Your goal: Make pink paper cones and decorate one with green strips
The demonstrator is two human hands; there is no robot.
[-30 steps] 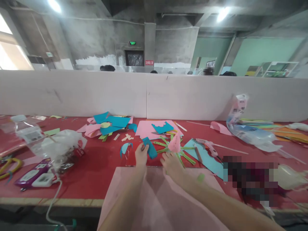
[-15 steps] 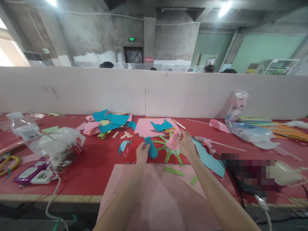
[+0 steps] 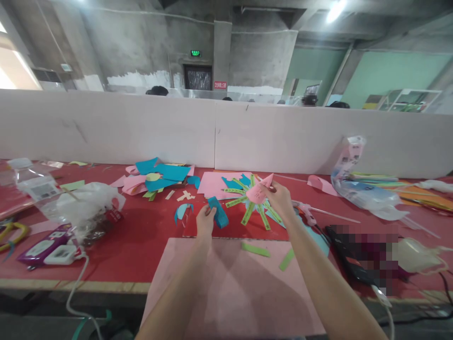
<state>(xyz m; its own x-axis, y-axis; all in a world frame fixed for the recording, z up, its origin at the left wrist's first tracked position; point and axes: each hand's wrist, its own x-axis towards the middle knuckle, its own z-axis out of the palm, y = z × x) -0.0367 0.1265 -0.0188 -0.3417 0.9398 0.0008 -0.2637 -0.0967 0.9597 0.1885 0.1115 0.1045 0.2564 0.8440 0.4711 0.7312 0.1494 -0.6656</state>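
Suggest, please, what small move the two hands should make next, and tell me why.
Perhaps ease the blue paper piece, pinched in the left hand, closer to the pink cone. The right hand holds the cone tilted near its tip, a gap separates the two pieces, and green strips fan out around the cone, so a slow approach seems wise.

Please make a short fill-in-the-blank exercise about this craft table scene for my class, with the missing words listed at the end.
1. The craft piece in the left hand is ____.
2. The cone pinched by the right hand is ____.
3. The number of loose green strips on the large pink sheet is ____.
4. The lit exit sign glows ____.

Missing words: blue; pink; two; green.
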